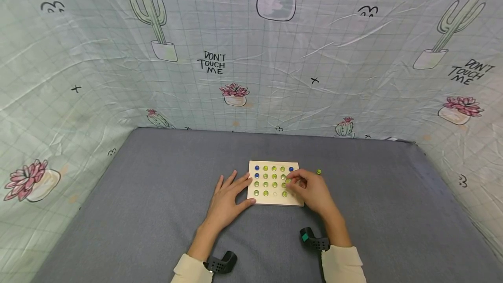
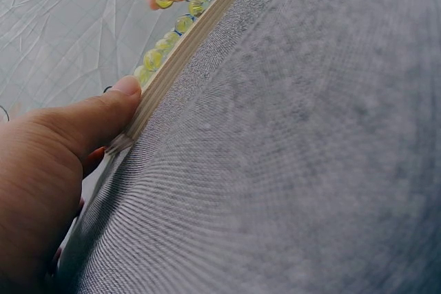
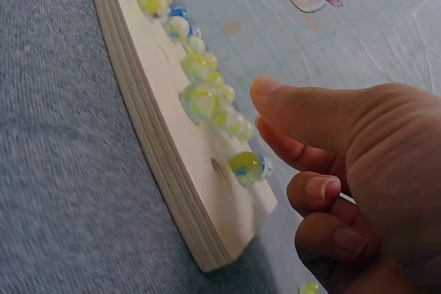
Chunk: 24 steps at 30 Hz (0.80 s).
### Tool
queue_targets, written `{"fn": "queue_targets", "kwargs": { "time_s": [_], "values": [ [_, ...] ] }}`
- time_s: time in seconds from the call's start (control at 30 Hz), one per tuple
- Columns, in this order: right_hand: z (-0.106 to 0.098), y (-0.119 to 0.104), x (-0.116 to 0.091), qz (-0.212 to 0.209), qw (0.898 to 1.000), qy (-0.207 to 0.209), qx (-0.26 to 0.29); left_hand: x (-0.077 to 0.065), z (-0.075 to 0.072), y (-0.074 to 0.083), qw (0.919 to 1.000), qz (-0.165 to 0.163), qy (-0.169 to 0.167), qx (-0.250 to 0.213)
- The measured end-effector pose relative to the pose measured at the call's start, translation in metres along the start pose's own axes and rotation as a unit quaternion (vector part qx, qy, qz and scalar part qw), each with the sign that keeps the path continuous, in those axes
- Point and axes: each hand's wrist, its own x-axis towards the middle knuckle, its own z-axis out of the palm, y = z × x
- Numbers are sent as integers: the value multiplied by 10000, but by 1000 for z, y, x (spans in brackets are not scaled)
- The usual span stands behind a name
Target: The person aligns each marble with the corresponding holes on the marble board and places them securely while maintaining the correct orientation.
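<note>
A pale wooden board with rows of round hollows lies on the grey cloth. Yellow-green marbles fill most hollows, with blue marbles at the back left and back right corners. My left hand rests at the board's left side, fingers spread, its thumb on the near left corner. Above the right part of the board, my right hand pinches a yellow-green marble between thumb and forefinger; in the right wrist view the thumb mostly hides it. A bare hollow shows near the right end.
A loose yellow-green marble lies on the cloth just past the board's back right corner. Grey cloth covers the table. A cactus-print curtain stands behind and along both sides.
</note>
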Motion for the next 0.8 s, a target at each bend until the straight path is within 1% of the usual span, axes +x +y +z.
{"fn": "queue_targets", "kwargs": {
  "time_s": [0.3, 0.8],
  "values": [
    [7, -4, 0, -385, 9988, -257, -130, -1, 1, -1, 10000, -8, -2, 65],
    [13, -8, 1, -1015, 9935, -497, -114, 0, 0, 0, 10000, -60, -42, 30]
  ]
}}
